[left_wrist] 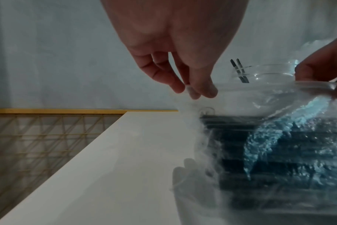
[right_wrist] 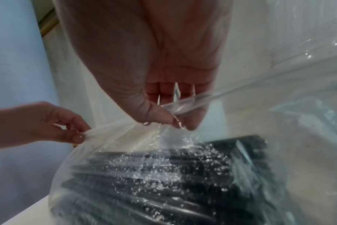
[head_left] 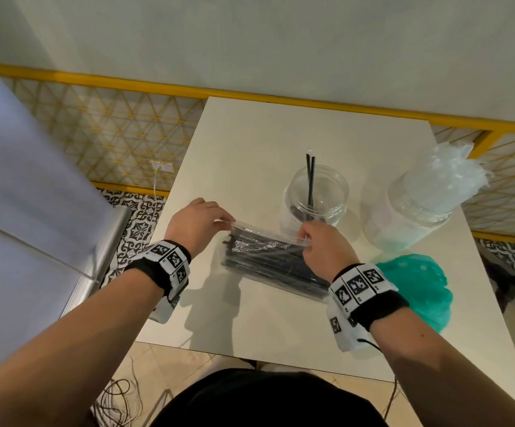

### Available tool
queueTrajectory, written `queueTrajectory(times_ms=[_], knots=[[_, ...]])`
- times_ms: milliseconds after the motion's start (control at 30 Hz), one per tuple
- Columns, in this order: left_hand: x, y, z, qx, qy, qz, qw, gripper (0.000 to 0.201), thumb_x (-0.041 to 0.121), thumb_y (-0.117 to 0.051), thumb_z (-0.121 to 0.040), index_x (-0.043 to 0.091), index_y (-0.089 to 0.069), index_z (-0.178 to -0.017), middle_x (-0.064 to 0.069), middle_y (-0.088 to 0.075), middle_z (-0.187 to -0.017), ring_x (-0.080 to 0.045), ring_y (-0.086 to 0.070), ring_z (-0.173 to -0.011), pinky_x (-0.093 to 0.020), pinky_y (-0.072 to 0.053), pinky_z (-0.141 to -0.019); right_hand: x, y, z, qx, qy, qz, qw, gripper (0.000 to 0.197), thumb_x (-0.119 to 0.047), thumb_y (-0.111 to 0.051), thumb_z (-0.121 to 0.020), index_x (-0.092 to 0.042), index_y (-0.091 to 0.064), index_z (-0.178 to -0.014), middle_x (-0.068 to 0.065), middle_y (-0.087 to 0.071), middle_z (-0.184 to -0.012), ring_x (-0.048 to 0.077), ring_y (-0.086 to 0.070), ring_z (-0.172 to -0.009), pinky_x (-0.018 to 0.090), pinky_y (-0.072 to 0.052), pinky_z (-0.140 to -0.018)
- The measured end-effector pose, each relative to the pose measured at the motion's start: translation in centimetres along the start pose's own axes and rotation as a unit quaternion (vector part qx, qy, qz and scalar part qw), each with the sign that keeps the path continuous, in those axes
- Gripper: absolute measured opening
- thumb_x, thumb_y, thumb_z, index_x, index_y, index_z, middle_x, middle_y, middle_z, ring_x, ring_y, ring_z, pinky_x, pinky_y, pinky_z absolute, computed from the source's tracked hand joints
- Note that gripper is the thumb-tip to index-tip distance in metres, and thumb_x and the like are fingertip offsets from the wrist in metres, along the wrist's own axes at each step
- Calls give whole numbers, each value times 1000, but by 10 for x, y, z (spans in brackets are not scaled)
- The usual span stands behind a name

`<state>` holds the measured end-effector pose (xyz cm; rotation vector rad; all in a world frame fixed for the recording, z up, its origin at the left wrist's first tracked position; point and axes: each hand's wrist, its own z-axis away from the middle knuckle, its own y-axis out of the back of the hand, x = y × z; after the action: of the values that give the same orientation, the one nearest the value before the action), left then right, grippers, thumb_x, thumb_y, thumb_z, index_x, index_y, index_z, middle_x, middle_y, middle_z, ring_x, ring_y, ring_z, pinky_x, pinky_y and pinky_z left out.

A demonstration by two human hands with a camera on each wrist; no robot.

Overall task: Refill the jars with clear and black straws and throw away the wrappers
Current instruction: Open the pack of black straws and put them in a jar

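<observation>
A clear plastic wrapper (head_left: 268, 238) full of black straws (head_left: 277, 266) lies on the white table (head_left: 250, 143). My left hand (head_left: 201, 223) pinches the wrapper's top edge at its left end, and my right hand (head_left: 321, 245) pinches the same edge at its right end. The film (left_wrist: 260, 94) is stretched taut between them, as the left wrist view shows. In the right wrist view the thumb and fingers (right_wrist: 164, 117) grip the plastic above the black straws (right_wrist: 154, 175). Behind stands a clear jar (head_left: 316, 195) with two black straws (head_left: 310, 180). A second jar (head_left: 416, 208) holds wrapped clear straws (head_left: 447, 171).
A crumpled green plastic bag (head_left: 419, 288) lies on the table by my right wrist. A steel counter edge (head_left: 108, 241) stands to the left of the table. A yellow lattice rail (head_left: 120, 131) runs behind along the wall. Loose cables (head_left: 117, 399) lie on the floor.
</observation>
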<state>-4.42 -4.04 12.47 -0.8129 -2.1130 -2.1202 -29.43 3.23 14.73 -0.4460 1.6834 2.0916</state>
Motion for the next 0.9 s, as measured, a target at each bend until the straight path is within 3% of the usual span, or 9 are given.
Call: queueTrajectory(times_ms=[133,300,433,500,567,667,733,800,900], knots=[[-11,5,4,8,18,45,999,12,26,-72,-82,24,-77,-93,3,-69,-91,-19,-56,-87,-31,-46,-75,3,0,1,0,-9,-6,1000,23,0,-53,-85,-21,-54,-94,0,-59,-101,21,-59,-87,37,-54,-80],[-5,10,9,-22,50,94,994,18,31,-68,-86,26,-70,-103,6,-65,-102,-14,-62,-90,-23,-41,-75,5,2,5,6,48,-28,998,48,8,-47,-84,-30,-59,-111,-5,-50,-101,16,-55,-90,29,-50,-81],[10,-1,17,-43,111,139,983,30,59,-55,-86,34,-68,-95,9,-58,-104,-10,-58,-98,-33,-48,-85,13,-6,9,8,84,-64,994,36,-13,-50,-93,-37,-67,-116,-7,-48,-103,9,-50,-97,22,-43,-88],[20,-9,18,-35,134,112,984,39,62,-51,-87,32,-72,-97,6,-53,-101,-15,-50,-105,-35,-46,-88,14,-12,10,8,73,-80,994,26,-28,-50,-96,-36,-68,-114,-8,-49,-101,9,-49,-101,24,-42,-91],[31,-13,19,-18,155,79,985,36,61,-54,-85,32,-73,-93,5,-48,-100,-15,-42,-105,-34,-44,-80,12,-16,12,5,67,-72,995,26,-37,-48,-97,-35,-69,-112,-10,-50,-101,8,-49,-102,26,-42,-90],[44,-15,22,-3,187,59,981,20,54,-67,-79,34,-71,-80,7,-44,-98,-12,-38,-102,-30,-40,-67,11,-17,17,19,29,-11,999,36,-44,-44,-96,-22,-72,-101,-9,-56,-104,13,-52,-100,34,-46,-88],[45,-18,25,-9,187,66,980,6,39,-73,-78,36,-72,-83,7,-42,-103,-14,-39,-105,-29,-42,-66,12,-14,20,28,-3,78,997,36,-41,-43,-97,-19,-71,-103,-3,-58,-110,19,-51,-101,38,-44,-91],[42,-21,29,-22,166,55,984,20,25,-71,-80,37,-72,-96,5,-41,-114,-16,-39,-111,-30,-47,-70,17,-10,24,24,-31,135,990,31,-36,-47,-94,-30,-64,-120,0,-54,-121,22,-46,-110,40,-38,-95],[40,-23,36,-25,133,22,991,44,19,-68,-80,35,-64,-121,2,-38,-130,-21,-36,-117,-29,-45,-69,26,-4,31,-8,-65,149,987,65,-40,-61,-83,-44,-34,-142,0,-38,-138,26,-36,-121,47,-32,-98]])
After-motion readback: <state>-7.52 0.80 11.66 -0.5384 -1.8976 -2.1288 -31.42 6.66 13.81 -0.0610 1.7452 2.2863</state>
